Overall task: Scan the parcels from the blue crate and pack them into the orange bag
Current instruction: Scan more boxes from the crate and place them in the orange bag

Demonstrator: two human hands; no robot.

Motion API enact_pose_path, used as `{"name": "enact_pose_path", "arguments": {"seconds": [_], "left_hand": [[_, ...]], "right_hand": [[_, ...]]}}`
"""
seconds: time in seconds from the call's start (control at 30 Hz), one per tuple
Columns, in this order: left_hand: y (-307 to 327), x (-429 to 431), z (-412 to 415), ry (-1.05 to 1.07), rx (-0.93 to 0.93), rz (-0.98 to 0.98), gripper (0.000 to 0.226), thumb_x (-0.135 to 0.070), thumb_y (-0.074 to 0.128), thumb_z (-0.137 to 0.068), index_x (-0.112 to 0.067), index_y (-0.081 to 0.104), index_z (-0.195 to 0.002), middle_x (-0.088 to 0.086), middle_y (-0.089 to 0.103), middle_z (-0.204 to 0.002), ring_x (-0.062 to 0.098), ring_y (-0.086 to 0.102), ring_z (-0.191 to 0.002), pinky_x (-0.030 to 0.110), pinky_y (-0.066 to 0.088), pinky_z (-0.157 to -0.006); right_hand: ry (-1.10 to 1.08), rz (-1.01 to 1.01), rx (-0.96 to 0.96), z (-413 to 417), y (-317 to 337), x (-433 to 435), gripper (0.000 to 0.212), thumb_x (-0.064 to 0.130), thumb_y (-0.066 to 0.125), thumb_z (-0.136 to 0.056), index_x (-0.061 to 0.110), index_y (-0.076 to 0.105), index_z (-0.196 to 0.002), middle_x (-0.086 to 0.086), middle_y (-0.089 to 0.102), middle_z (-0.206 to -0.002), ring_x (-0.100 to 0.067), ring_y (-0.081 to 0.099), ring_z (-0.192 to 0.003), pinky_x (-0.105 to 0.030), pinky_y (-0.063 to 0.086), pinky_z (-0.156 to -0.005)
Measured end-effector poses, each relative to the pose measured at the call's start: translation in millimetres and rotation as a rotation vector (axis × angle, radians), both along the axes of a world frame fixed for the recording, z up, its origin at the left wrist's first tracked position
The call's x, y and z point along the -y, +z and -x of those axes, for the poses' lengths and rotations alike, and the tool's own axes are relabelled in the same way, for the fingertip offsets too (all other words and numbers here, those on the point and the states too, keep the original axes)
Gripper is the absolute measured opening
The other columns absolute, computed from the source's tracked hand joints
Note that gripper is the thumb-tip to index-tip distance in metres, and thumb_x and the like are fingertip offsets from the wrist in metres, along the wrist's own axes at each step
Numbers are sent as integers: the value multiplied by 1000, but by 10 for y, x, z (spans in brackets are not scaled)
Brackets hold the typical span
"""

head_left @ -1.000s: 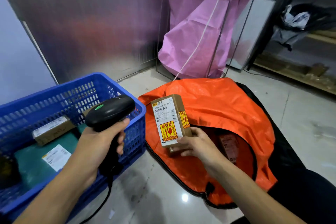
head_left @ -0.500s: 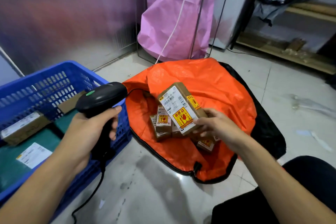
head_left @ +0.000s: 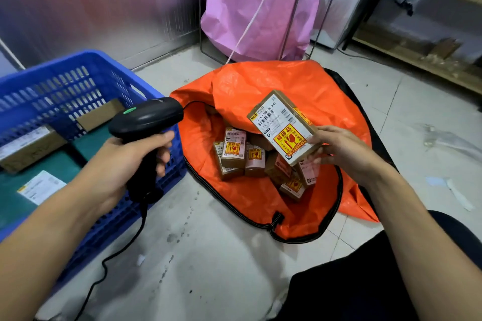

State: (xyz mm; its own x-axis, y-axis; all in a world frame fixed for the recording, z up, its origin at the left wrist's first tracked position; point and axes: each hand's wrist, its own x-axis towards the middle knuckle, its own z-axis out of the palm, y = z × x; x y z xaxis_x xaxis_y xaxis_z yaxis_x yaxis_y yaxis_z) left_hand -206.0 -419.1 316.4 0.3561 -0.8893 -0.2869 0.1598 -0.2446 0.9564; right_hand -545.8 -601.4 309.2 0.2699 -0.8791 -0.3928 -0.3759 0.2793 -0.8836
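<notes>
Parcel depot: scanner [head_left: 146,117], labelled parcels [head_left: 236,148]

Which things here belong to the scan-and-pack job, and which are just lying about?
Job: black handheld scanner, gripped by left hand; brown cardboard parcel with white label, held by right hand; blue slotted plastic crate; orange woven bag; small brown parcels inside it.
Lying about: pink plastic sack; white scrap on floor.

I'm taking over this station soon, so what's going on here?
A person's left hand grips a black barcode scanner, while the right hand holds a labelled cardboard parcel above the open orange bag, where several similar parcels already lie. More parcels sit in the blue crate.
</notes>
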Motion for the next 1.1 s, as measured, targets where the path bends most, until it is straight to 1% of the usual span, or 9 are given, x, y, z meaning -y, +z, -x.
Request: {"name": "enact_pose_path", "arguments": {"seconds": [0.13, 0.23, 0.37, 0.47, 0.7, 0.8, 0.9, 1.0, 1.1], "left_hand": [[-58, 71, -37, 25, -65, -33, 27, -37, 86, -74, -15, 72, -80, 4, 61, -69, 18, 53, -54, 30, 53, -58], [-93, 125, -44, 59, -140, -63, 21, -33, 74, -89, -13, 68, -82, 2, 58, -67, 16, 51, -52, 27, 53, -54], [-113, 165, -25, 78, -162, -103, 21, -30, 68, -97, -14, 66, -83, -1, 57, -66, 14, 51, -52, 25, 52, -54], [-92, 174, 3, 61, -216, -116, 22, -30, 66, -98, -15, 64, -82, -1, 55, -66, 13, 49, -52, 26, 51, -55], [-169, 154, -3, 28, -277, -179, 23, -32, 64, -99, -17, 63, -82, -2, 54, -67, 13, 49, -52, 27, 51, -58], [-173, 158, -37, 41, -263, -182, 23, -32, 64, -99, -17, 63, -82, -2, 55, -67, 13, 49, -52, 27, 50, -59], [-145, 153, -63, 50, -261, -161, 22, -32, 64, -99, -16, 64, -83, -3, 55, -66, 13, 50, -52, 26, 51, -58], [-102, 165, -75, 46, -247, -133, 22, -31, 64, -99, -16, 64, -84, -3, 56, -66, 13, 50, -52, 25, 52, -57], [-11, 183, -134, 34, -243, -75, 20, -30, 63, -99, -16, 64, -84, -2, 56, -67, 12, 50, -52, 25, 51, -57]], "right_hand": [[45, -1, -7, -84, -59, 10, 32, 14, 67, -92, 3, 63, -122, -14, 77, -88, -22, 67, -70, -38, 53, -74], [119, -24, -8, -152, -120, -4, 37, 22, 71, -92, 3, 64, -124, -17, 78, -100, -27, 69, -80, -41, 53, -81], [361, -125, -129, -278, -214, -134, 32, 30, 65, -98, 8, 67, -121, -10, 79, -103, -31, 74, -89, -34, 57, -77], [476, -261, -213, -424, -473, -263, 32, 35, 62, -100, 9, 72, -116, -11, 79, -100, -30, 74, -84, -28, 55, -68], [119, -292, -395, -359, -1376, -188, 45, 43, 69, -94, 8, 67, -123, -10, 72, -112, -26, 75, -75, -31, 59, -61], [-31, -312, -365, -284, -1556, -105, 50, 42, 70, -94, 5, 64, -127, -13, 71, -116, -23, 71, -72, -31, 59, -57], [-89, -291, -456, -259, -1618, -89, 57, 44, 66, -96, 3, 56, -135, -12, 67, -120, -23, 70, -70, -29, 56, -51], [-40, -268, -500, -364, -1510, -127, 35, 27, 59, -101, -1, 58, -121, -13, 70, -97, -23, 66, -66, -31, 53, -55], [-1, -230, -360, -574, -1255, -131, 27, 17, 56, -99, -5, 65, -112, -12, 74, -83, -21, 61, -59, -28, 48, -49]]}}
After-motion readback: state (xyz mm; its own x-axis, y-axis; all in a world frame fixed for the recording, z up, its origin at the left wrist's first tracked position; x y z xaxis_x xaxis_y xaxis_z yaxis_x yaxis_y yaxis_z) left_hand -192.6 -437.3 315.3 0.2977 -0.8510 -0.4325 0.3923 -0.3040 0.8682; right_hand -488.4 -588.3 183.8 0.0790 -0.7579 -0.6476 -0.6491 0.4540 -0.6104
